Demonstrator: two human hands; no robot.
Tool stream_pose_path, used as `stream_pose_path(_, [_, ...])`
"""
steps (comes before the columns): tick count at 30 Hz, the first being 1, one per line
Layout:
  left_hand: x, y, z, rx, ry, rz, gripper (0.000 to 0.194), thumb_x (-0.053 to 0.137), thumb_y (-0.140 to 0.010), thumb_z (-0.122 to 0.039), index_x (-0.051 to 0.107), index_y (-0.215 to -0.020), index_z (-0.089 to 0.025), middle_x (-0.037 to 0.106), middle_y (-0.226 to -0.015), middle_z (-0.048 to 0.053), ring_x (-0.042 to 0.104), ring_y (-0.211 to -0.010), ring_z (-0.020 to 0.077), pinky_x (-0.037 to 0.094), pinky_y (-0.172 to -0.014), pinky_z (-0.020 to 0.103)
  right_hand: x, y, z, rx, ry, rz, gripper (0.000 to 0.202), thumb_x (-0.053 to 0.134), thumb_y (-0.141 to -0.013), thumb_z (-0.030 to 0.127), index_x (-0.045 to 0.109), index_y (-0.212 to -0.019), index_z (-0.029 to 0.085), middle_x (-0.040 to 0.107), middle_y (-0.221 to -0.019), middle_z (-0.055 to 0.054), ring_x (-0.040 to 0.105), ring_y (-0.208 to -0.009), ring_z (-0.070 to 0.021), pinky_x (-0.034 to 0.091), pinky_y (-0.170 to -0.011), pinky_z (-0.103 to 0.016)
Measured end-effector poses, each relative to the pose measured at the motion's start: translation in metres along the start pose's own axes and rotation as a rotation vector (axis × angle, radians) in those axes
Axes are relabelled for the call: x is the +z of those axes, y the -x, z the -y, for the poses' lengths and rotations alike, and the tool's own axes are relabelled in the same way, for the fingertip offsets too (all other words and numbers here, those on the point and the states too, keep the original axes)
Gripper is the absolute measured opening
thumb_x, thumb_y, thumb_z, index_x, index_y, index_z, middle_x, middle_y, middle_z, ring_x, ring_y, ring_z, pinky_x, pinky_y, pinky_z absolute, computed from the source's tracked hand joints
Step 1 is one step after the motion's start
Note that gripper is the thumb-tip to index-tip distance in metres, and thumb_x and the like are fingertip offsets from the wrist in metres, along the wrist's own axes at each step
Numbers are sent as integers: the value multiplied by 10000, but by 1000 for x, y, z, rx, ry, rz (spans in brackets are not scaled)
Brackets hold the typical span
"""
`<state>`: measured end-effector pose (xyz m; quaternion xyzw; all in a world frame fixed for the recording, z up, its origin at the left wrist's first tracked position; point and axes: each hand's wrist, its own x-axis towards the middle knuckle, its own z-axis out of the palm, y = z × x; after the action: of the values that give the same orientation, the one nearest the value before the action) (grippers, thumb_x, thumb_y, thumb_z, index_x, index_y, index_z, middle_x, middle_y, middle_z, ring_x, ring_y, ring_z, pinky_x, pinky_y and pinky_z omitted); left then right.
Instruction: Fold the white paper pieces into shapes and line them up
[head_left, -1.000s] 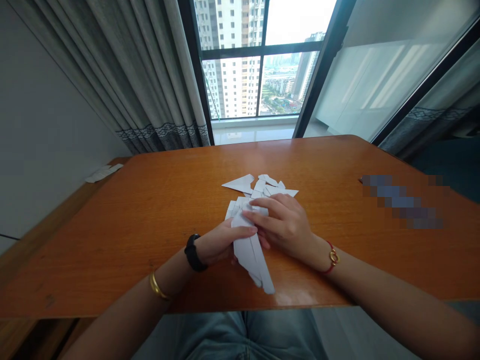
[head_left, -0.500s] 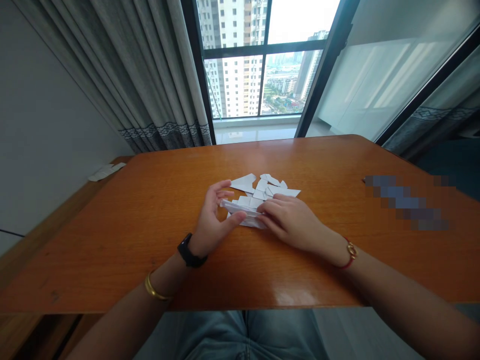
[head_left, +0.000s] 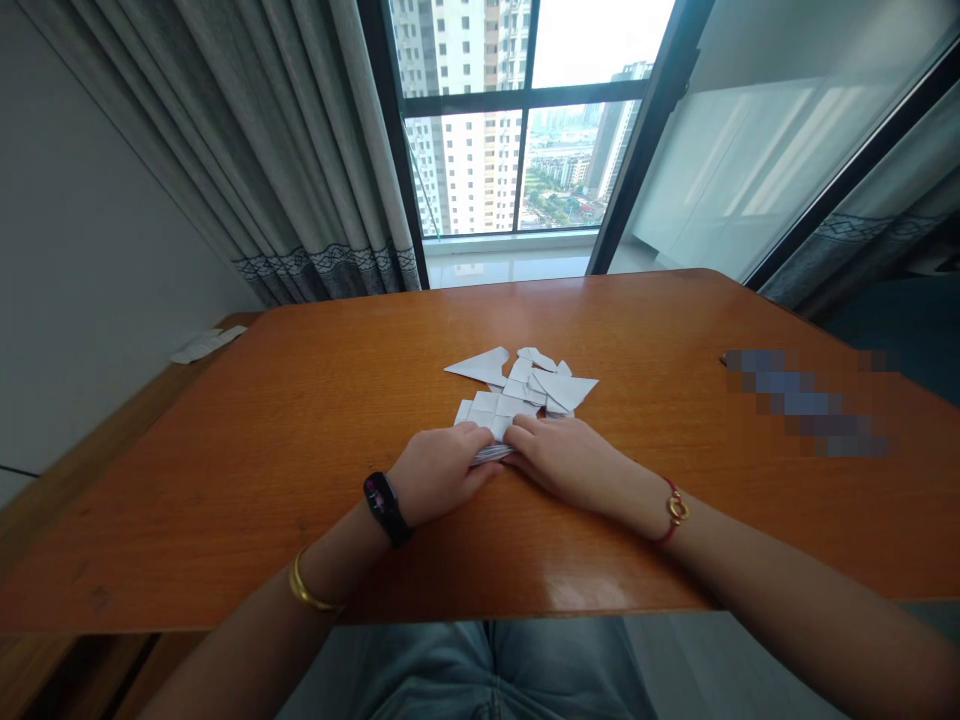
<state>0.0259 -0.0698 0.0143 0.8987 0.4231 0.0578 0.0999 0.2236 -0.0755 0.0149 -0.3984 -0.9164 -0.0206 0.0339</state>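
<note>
A folded white paper strip (head_left: pixel 491 453) lies low on the table at the near side of a cluster of folded paper pieces (head_left: pixel 496 404). My left hand (head_left: pixel 441 470) is closed on the strip's left part, its fingers bent over the top and its thumb along the near edge. My right hand (head_left: pixel 564 455) grips the right part, fingertips close to those of the left. Both hands hide much of the strip. Behind it, a pointed white paper piece (head_left: pixel 480 366) sticks out to the left and another pointed piece (head_left: pixel 566 388) to the right.
The orange-brown wooden table (head_left: pixel 300 400) spreads around the papers. A blurred-out item (head_left: pixel 802 400) lies at the right. White paper (head_left: pixel 208 344) rests on a ledge at the far left. A grey curtain (head_left: pixel 315 150) and a window (head_left: pixel 525 140) stand beyond the table.
My left hand has come down and nearer, turning from open-fingered and raised to pressed on the strip. My right hand has shifted slightly left and nearer. The strip now lies flatter.
</note>
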Motion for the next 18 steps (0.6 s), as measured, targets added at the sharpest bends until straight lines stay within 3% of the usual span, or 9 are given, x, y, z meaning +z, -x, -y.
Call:
stream_pose_path(4, [-1, 1, 1, 10, 21, 30, 213, 428, -929, -303, 616, -911, -204, 635, -930, 46, 612, -798, 192, 455, -693, 290, -5, 2, -4, -1, -133, -5, 230, 430, -960, 363, 551, -963, 167, 620, -961, -77, 596, -761, -180, 382, -653, -279])
stream_pose_path(7, [-6, 3, 5, -60, 194, -113, 246, 580, -850, -388, 622, -1044, -242, 648, -990, 36, 605, -849, 197, 459, -738, 297, -11, 3, -12, 47, -303, -36, 212, 430, -953, 320, 567, -896, 169, 617, -913, -72, 569, -762, -172, 388, -681, -281])
stream_pose_path(10, [-14, 3, 8, -211, 597, -395, 775, 765, -668, -455, 418, -1337, -271, 562, -1238, 75, 593, -778, 147, 469, -690, 271, -20, 4, -23, 189, -636, -174, 229, 465, -931, 349, 579, -837, 174, 605, -813, -39, 534, -726, -156, 387, -663, -273])
stream_pose_path(11, [-16, 2, 8, -242, 773, -436, 868, 781, -646, -453, 351, -1376, -266, 516, -1296, 100, 580, -713, 113, 467, -646, 255, -23, 4, -26, 249, -791, -235, 243, 481, -919, 381, 577, -832, 175, 592, -780, -26, 518, -694, -145, 382, -634, -264])
stream_pose_path(14, [-15, -1, 4, -209, 1213, -322, 836, 764, -666, -446, 347, -1353, -215, 528, -1264, 136, 547, -593, 59, 457, -564, 226, -26, 3, -29, 352, -1216, -296, 304, 535, -872, 472, 561, -817, 174, 529, -679, 13, 440, -565, -103, 325, -518, -234])
stream_pose_path(16, [-10, -3, -2, -180, 1320, -195, 675, 728, -696, -479, 469, -1223, -146, 645, -1013, 98, 559, -568, 83, 464, -546, 231, -23, 2, -26, 348, -1346, -212, 326, 569, -845, 492, 560, -802, 169, 508, -641, 26, 407, -528, -89, 297, -491, -225])
stream_pose_path(18, [-2, -4, -7, -228, 1305, -156, 464, 659, -751, -519, 580, -952, -108, 636, -666, 31, 542, -500, 100, 446, -501, 225, -18, 1, -19, 328, -1342, -123, 322, 582, -838, 482, 576, -796, 163, 531, -655, 19, 424, -552, -93, 313, -511, -225])
